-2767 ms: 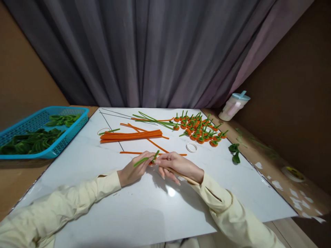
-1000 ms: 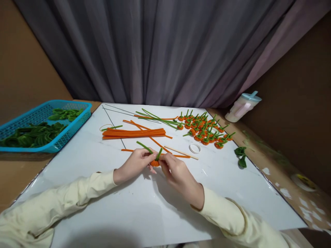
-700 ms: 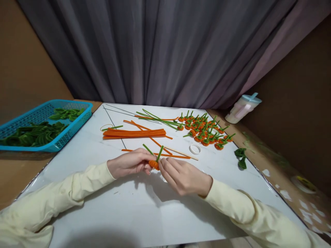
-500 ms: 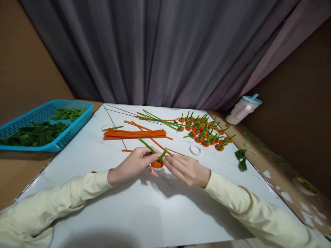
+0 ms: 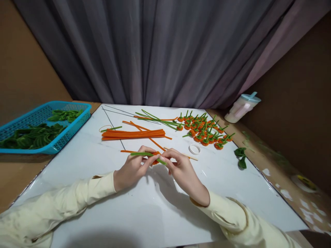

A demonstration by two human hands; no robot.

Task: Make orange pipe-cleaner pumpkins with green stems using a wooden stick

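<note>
Close together over the near middle of the white table, both hands work on one small orange pipe-cleaner pumpkin (image 5: 155,162). My left hand (image 5: 133,168) is closed round the pumpkin's left side, with thumb and fingers pinching it. A green pipe cleaner (image 5: 141,154) runs across the top of the pumpkin, one end sticking out to the left over the left fingers. On the other side my right hand (image 5: 184,170) is closed, its thumb and forefinger pinching the green pipe cleaner's right end at the pumpkin. Fingers cover most of the pumpkin.
Behind the hands lies a bundle of orange pipe cleaners (image 5: 133,134), with loose green ones (image 5: 152,117) beyond. Several finished pumpkins (image 5: 204,130) crowd the right. Nearby are a white tape ring (image 5: 194,149), a thin stick (image 5: 190,157), green leaves (image 5: 241,158), a blue basket (image 5: 55,146) and a cup (image 5: 241,107).
The pumpkin has been tipped, and its upright green ends now lie across it. My right hand has turned from lying flat beside it to pinching the green pipe cleaner.
</note>
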